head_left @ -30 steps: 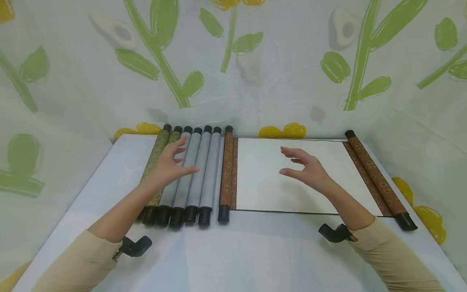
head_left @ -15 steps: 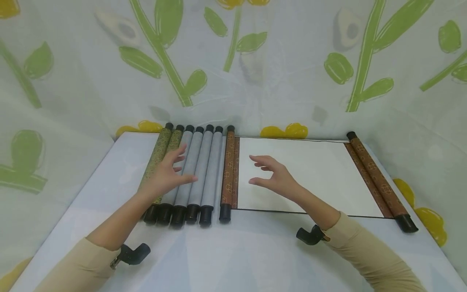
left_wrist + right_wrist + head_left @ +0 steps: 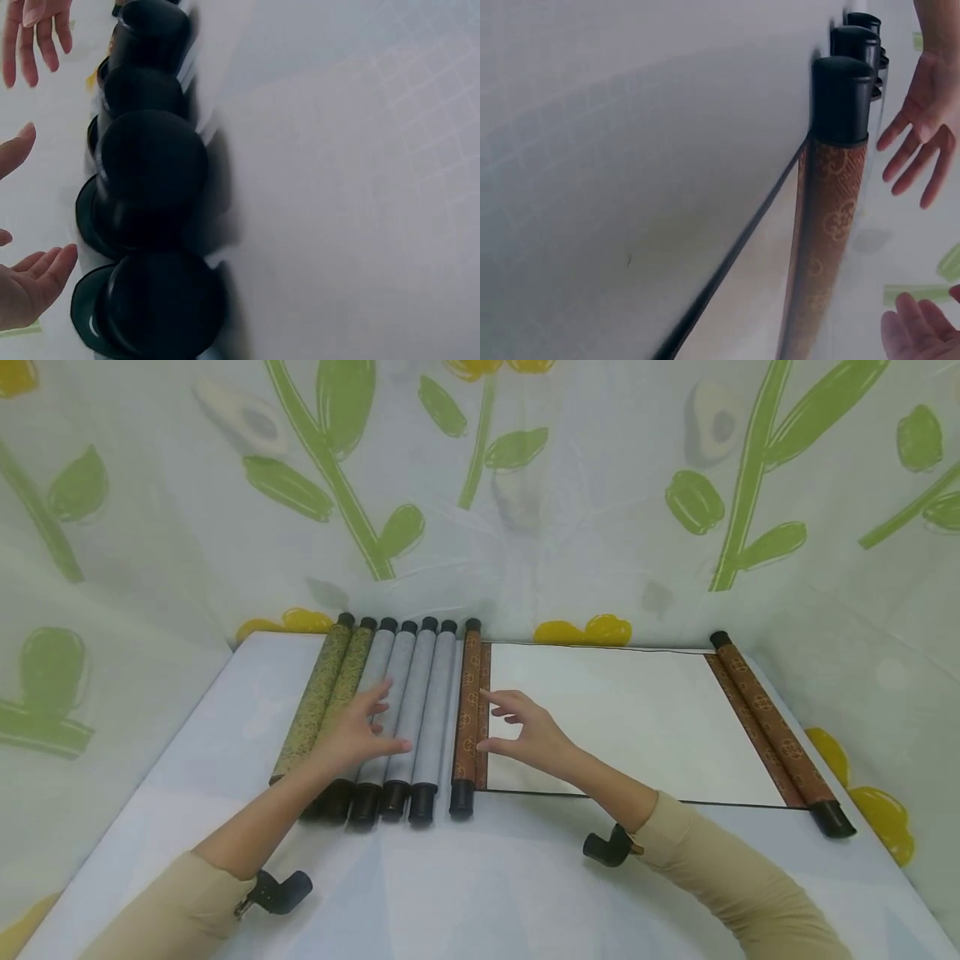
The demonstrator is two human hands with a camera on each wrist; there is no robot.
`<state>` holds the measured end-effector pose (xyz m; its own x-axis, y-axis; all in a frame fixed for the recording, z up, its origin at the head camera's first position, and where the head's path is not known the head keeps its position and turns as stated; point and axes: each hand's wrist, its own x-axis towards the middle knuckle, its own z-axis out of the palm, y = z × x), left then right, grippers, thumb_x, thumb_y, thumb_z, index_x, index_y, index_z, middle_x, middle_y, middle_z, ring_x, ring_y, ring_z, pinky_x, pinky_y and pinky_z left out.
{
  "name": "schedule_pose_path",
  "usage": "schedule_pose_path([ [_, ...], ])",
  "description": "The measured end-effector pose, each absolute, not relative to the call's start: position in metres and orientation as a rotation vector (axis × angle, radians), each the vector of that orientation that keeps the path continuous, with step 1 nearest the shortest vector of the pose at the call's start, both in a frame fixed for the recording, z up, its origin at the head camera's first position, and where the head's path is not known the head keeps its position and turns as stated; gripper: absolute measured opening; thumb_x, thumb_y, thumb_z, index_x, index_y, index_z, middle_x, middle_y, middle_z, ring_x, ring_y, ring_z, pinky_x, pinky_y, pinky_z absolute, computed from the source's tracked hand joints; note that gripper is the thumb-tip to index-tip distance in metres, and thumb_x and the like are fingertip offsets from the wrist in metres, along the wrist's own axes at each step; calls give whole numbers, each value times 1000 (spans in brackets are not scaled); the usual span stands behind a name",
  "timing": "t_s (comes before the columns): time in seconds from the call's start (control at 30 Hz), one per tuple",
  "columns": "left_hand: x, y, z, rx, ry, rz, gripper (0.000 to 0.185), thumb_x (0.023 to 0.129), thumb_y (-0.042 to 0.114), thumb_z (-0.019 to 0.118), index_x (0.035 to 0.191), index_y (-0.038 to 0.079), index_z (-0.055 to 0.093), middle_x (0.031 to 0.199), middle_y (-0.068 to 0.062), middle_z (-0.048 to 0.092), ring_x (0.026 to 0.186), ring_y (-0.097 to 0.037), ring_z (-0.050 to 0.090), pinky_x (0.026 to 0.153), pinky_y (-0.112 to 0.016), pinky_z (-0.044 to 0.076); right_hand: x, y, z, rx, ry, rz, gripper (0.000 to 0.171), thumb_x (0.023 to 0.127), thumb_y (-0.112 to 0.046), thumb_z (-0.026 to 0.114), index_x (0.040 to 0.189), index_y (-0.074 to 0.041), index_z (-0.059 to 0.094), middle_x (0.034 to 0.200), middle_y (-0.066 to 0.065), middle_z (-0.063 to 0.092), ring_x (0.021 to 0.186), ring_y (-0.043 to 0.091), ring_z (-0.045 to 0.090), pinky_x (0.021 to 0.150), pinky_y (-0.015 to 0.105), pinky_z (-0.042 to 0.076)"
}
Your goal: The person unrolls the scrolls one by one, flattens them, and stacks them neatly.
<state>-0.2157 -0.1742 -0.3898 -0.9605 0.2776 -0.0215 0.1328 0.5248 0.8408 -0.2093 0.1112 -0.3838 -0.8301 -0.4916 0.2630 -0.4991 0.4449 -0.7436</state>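
An unrolled scroll lies on the table, its white sheet [image 3: 630, 718] stretched between a brown patterned roller on the left [image 3: 467, 710] and another on the right [image 3: 772, 727]. My right hand [image 3: 498, 722] is open, with spread fingertips at the left roller's edge. The same roller [image 3: 825, 225] with its black cap fills the right wrist view. My left hand [image 3: 378, 720] is open, fingers spread over the grey rolled scrolls [image 3: 416, 702]. I cannot tell whether it touches them. Their black end caps [image 3: 150, 165] fill the left wrist view.
Two green-gold rolled scrolls [image 3: 322, 693] lie at the left end of the row. The white table [image 3: 480, 885] has bare surface in front of the scrolls. A cloth backdrop with green stems [image 3: 480, 485] closes in the back and both sides.
My right hand has moved left across the white sheet to the left brown roller. My left hand has drawn slightly back toward me over the rolled scrolls.
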Motion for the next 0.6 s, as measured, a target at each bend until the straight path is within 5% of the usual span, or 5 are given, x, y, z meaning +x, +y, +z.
schedule_pose_path([
  [0.6,-230,-151,-391,270,2604,1186,106,72,18,82,150,0,13,150,-29,21,132,-45,34,101,-51,38,-214,78,-390,737,-2818,1527,74,84,-19,72,145,-5,34,140,17,42,116,33,52,91,41,49],
])
